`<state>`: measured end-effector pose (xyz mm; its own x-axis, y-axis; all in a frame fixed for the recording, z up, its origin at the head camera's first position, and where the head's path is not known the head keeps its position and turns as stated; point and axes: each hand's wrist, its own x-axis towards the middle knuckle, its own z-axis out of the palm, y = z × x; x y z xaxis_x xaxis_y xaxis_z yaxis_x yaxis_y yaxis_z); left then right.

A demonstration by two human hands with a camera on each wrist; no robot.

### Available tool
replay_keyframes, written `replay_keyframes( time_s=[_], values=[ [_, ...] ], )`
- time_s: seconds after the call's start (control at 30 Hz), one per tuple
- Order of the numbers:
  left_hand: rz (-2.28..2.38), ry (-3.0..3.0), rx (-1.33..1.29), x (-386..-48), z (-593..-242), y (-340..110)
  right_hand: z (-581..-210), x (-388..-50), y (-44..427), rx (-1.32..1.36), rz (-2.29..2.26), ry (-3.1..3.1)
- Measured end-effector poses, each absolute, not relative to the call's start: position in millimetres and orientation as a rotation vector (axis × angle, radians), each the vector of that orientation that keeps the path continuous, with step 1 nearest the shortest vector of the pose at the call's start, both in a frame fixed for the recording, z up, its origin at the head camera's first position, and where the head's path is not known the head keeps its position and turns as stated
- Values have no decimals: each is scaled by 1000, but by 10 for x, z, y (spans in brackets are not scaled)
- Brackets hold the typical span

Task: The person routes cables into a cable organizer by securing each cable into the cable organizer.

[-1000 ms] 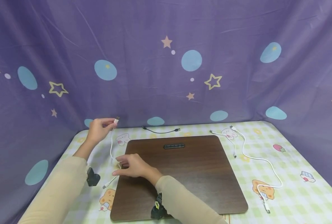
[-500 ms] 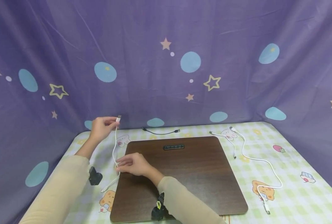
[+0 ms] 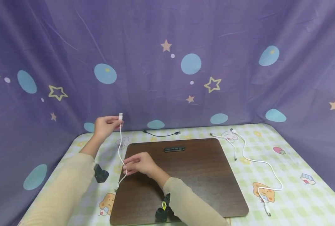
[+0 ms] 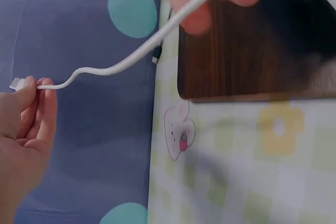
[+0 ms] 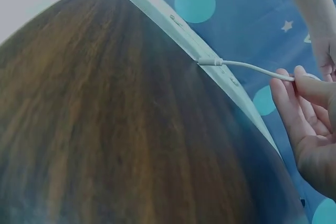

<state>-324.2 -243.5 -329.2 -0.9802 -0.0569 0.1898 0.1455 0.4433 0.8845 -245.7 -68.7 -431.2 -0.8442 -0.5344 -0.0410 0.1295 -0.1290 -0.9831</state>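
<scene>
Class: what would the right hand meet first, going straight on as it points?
Beyond the white cable it holds, the right hand would probably meet the black wrist camera at the left sleeve, though depth is unclear.

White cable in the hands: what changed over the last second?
The right hand, open a second ago, now pinches the white cable and sits slightly farther right. The left hand, gripping the plug, moved slightly up and right. The lower end swung right. Board and other cables stayed put.

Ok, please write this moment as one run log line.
left hand pinches white cable at plug end | right hand pinches same cable farther along | other end unheld | black strip on brown board
</scene>
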Motion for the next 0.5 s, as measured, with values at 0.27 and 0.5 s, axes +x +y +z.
replay_keyframes(
  time_s=[0.27,0.5],
  values=[
    [-2059,-2325,12,-3280,-3284,-2346,-4277,-2439,-563,-268,-2008,1628],
    [-2299,-2231,50,-3312,-3265,-2181,-4275,-2467,-357,-177,-1998,1610]
  ],
)
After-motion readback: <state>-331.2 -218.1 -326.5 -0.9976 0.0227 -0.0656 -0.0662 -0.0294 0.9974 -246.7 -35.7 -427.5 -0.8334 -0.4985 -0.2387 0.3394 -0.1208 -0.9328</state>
